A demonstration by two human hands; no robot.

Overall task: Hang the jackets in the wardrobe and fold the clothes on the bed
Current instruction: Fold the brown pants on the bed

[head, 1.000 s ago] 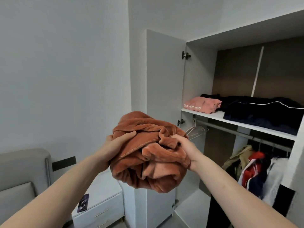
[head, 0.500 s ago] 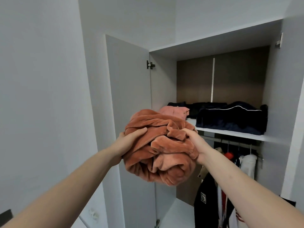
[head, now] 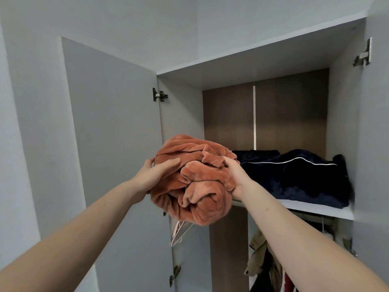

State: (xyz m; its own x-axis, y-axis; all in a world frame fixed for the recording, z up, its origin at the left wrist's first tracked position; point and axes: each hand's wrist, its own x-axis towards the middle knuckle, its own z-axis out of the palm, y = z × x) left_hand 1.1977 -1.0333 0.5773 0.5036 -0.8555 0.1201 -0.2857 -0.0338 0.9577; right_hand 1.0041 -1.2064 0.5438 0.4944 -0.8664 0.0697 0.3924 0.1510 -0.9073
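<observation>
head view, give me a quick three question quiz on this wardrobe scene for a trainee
1. True or false: both hands hold the rust-orange bundle.
2. What lies on the wardrobe shelf to the right of the bundle? A) a dark navy garment B) a stack of books C) a pair of shoes
3. Fill in: the empty white hangers show ____ the bundle.

Key
1. True: the left hand grips its left side and the right hand grips its right side, fingers dug into the cloth.
2. A: the dark navy garment with a white stripe.
3. Below.
</observation>
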